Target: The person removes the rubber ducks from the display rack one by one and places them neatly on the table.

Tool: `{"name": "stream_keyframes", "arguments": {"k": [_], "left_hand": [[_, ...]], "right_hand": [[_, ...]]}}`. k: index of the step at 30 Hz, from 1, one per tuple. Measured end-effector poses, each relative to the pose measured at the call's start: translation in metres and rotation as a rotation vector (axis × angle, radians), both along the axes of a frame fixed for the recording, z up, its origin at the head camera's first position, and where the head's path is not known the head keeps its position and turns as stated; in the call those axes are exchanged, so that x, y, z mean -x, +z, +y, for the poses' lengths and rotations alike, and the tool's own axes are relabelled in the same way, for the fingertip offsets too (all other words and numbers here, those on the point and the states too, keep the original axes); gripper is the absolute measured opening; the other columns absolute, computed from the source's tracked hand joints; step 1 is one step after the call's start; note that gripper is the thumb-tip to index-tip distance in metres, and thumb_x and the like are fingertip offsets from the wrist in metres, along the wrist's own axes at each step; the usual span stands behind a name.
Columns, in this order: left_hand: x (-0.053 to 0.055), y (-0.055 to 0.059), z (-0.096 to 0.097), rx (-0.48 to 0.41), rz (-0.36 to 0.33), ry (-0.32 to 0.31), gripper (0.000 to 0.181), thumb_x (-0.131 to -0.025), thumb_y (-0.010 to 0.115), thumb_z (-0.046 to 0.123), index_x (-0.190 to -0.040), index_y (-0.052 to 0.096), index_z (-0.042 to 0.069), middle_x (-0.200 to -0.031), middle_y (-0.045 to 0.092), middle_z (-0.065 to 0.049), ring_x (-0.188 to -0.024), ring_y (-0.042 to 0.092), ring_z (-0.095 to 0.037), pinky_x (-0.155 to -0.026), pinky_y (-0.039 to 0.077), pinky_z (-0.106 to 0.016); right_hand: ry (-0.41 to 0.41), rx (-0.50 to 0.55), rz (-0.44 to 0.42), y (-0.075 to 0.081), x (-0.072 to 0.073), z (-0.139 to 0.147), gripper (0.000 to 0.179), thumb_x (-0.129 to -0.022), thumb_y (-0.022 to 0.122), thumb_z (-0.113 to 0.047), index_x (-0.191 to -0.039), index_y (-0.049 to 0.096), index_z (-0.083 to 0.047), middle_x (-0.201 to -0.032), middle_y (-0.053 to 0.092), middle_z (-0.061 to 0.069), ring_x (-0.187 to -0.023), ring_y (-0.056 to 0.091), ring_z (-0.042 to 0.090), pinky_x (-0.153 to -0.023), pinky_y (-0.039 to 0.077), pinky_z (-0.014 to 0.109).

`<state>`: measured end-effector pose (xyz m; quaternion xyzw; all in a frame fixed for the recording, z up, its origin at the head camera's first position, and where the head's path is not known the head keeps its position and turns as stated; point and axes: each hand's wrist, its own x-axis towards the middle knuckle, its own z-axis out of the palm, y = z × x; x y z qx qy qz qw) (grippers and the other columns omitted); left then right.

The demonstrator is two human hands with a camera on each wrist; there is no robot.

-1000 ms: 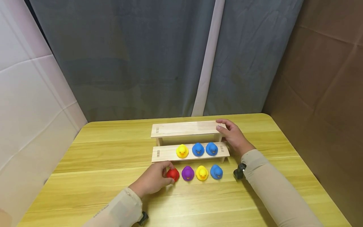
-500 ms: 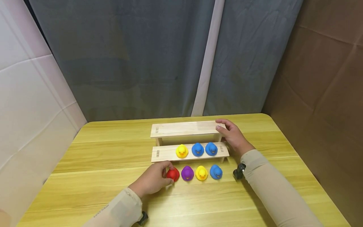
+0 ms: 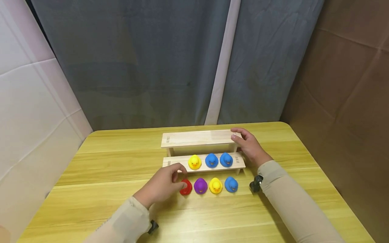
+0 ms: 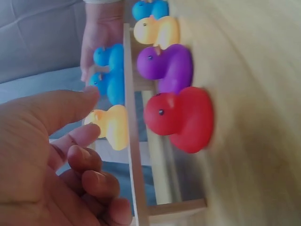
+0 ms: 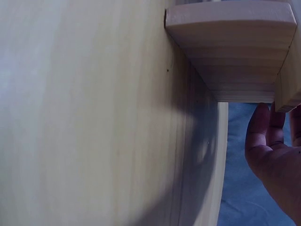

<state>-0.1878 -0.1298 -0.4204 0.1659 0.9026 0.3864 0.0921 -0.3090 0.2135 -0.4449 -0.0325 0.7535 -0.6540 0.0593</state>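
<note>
In the head view my left hand (image 3: 159, 185) hovers by the red rubber duck (image 3: 188, 190), thumb and fingers parted. The left wrist view shows a gap between its loosely bent fingers and the red duck (image 4: 188, 120). My right hand (image 3: 250, 146) grips the right end of the upper wooden shelf (image 3: 197, 138), thumb on top; its fingers (image 5: 257, 127) show beside the wood in the right wrist view. Right of the red duck, a purple duck (image 3: 201, 186), a yellow duck (image 3: 215, 185) and a blue duck (image 3: 231, 184) stand in a row on the table.
A lower wooden shelf (image 3: 180, 160) carries a yellow duck (image 3: 195, 162) and two blue ducks, one in the middle (image 3: 211, 160), one at the right (image 3: 226, 160). Both shelves stand on the wooden table (image 3: 106, 185). A grey curtain (image 3: 136, 67) hangs behind.
My left hand has let go of the red duck and moved slightly up and left, fingers opened. The duck stays in place. My right hand keeps its hold on the upper shelf.
</note>
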Motion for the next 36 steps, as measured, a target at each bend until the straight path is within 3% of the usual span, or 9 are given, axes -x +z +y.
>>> {"name": "stream_keyframes", "arguments": {"k": [10,19,36], "left_hand": [[0.01,0.008,0.005,-0.04,0.03,0.03,0.031,-0.09,0.083,0.011,-0.117,0.068,0.012,-0.071,0.044,0.0,-0.063,0.041,-0.013,-0.059,0.037,-0.026],[0.022,0.008,0.011,-0.064,0.055,0.056,0.035,-0.09,0.084,0.015,-0.12,0.067,0.013,-0.072,0.045,-0.001,-0.063,0.042,-0.014,-0.059,0.037,-0.028],[0.04,0.005,0.026,-0.043,-0.002,0.095,0.039,-0.091,0.083,0.016,-0.126,0.067,0.015,-0.078,0.049,-0.005,-0.063,0.043,-0.019,-0.057,0.038,-0.029]], "right_hand": [[-0.002,0.007,0.007,-0.001,0.001,0.001,0.051,-0.108,0.061,-0.033,-0.153,0.05,-0.013,-0.161,0.041,0.012,-0.137,0.05,0.036,-0.114,0.045,0.056],[-0.009,0.006,0.008,0.0,0.0,0.001,0.049,-0.108,0.062,-0.034,-0.152,0.051,-0.014,-0.161,0.043,0.011,-0.136,0.051,0.037,-0.111,0.047,0.055],[-0.012,0.001,0.002,-0.003,0.002,0.001,0.048,-0.108,0.061,-0.033,-0.152,0.052,-0.015,-0.16,0.043,0.011,-0.136,0.051,0.036,-0.112,0.046,0.055]]}}
